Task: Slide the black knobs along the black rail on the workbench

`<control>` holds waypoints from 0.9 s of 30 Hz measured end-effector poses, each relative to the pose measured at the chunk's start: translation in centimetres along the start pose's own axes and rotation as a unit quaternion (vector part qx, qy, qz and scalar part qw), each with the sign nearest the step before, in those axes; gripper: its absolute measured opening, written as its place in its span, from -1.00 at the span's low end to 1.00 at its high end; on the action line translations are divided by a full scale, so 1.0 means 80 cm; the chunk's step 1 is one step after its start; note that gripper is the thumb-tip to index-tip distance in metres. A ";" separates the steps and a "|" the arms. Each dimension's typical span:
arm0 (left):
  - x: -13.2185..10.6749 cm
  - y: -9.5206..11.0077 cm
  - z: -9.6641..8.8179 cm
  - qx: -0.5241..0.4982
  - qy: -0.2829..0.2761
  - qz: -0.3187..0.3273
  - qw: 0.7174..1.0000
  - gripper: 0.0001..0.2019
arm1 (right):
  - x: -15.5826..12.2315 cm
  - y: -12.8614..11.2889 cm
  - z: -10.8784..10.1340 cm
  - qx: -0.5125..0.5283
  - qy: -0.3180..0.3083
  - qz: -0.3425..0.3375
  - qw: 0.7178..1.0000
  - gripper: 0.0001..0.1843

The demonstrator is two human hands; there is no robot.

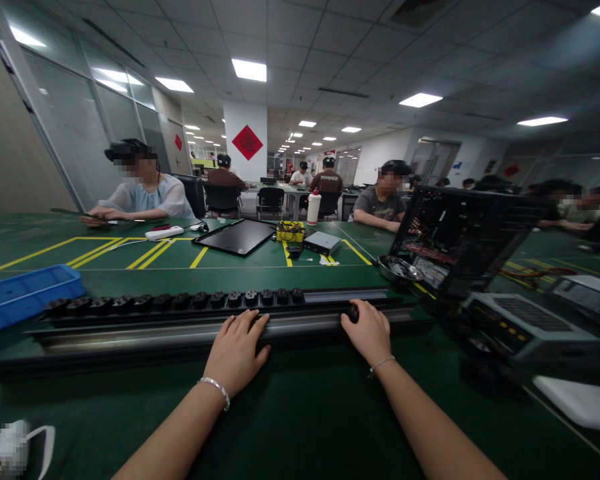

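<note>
A long black channel (pixel 130 340) with a silvery inner strip lies across the green table in front of me. My left hand (pixel 235 353) rests on its near edge, fingers spread and nothing gripped. Near the channel's right part, my right hand (pixel 373 333) pinches a small black round piece (pixel 353 312), partly hidden by the fingers. Behind runs a second long black strip (pixel 345 295), where several black socket-like modules (pixel 200 300) sit side by side. The right end of that strip shows bare grey metal.
A blue bin (pixel 30 293) stands at left. An open computer case (pixel 460 233), a metal bowl (pixel 400 268) and a grey boxy unit (pixel 530 323) occupy the right. Farther back lie a flat black panel (pixel 237 236), a yellow box (pixel 291 231) and a white bottle (pixel 313 208). Several people sit around.
</note>
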State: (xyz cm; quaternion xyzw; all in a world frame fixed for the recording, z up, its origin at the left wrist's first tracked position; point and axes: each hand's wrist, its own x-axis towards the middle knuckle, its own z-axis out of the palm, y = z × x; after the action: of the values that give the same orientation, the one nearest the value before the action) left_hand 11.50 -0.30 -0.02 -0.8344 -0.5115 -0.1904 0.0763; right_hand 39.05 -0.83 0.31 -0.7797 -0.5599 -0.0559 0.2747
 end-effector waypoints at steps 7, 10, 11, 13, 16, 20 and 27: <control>0.000 0.002 -0.003 0.005 -0.004 -0.001 1.000 -0.50 | 0.000 0.000 -0.001 0.004 0.000 -0.004 1.000 -0.62; -0.001 0.001 -0.001 0.005 -0.004 0.000 1.000 -0.50 | 0.000 0.000 0.000 0.004 0.001 0.001 1.000 -0.61; -0.001 0.001 -0.001 0.005 -0.004 0.000 1.000 -0.50 | 0.000 0.000 0.001 0.004 0.002 0.002 1.000 -0.61; -0.001 0.000 0.001 0.004 -0.001 0.001 1.000 -0.50 | 0.000 0.001 0.001 0.008 0.005 0.003 1.000 -0.60; -0.001 0.000 0.001 0.003 0.003 0.001 1.000 -0.50 | 0.000 0.001 0.002 0.016 0.011 0.001 1.000 -0.60; -0.001 0.001 -0.001 0.005 0.000 -0.001 1.000 -0.50 | 0.001 0.002 0.002 0.022 0.011 0.000 1.000 -0.60; -0.001 0.000 0.000 0.000 -0.002 -0.001 1.000 -0.50 | 0.002 0.003 0.002 0.020 0.009 0.000 1.000 -0.60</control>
State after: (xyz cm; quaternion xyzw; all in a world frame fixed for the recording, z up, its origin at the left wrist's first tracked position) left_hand 11.51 -0.37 -0.06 -0.8341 -0.5126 -0.1891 0.0753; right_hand 39.30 -0.70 0.17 -0.7735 -0.5586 -0.0521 0.2949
